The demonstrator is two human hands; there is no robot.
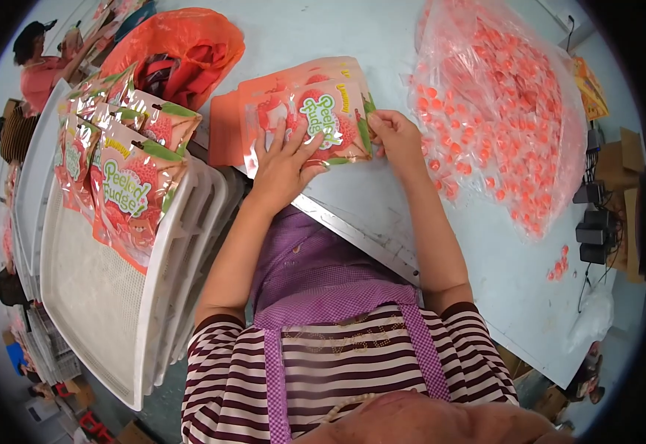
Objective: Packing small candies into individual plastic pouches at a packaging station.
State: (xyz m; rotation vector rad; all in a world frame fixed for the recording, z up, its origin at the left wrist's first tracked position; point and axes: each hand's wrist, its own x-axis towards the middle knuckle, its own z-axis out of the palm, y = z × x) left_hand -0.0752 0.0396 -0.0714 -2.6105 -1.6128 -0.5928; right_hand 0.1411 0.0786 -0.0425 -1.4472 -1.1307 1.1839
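Observation:
A stack of flat pink candy pouches with green corners lies on the table in front of me. My left hand rests on the top pouch, its fingers spread over the printed front. At the pouch's right end, my right hand pinches the green edge between thumb and fingers. To the right sits a large clear plastic bag full of small red-and-white wrapped pieces. On my left, several plump pouches lie piled on a white plastic tray.
Stacked trays stand close to my left forearm. An orange plastic bag holding red material lies behind them. A few loose red pieces are at the right, near black boxes with cables and cardboard. A co-worker is at the far left.

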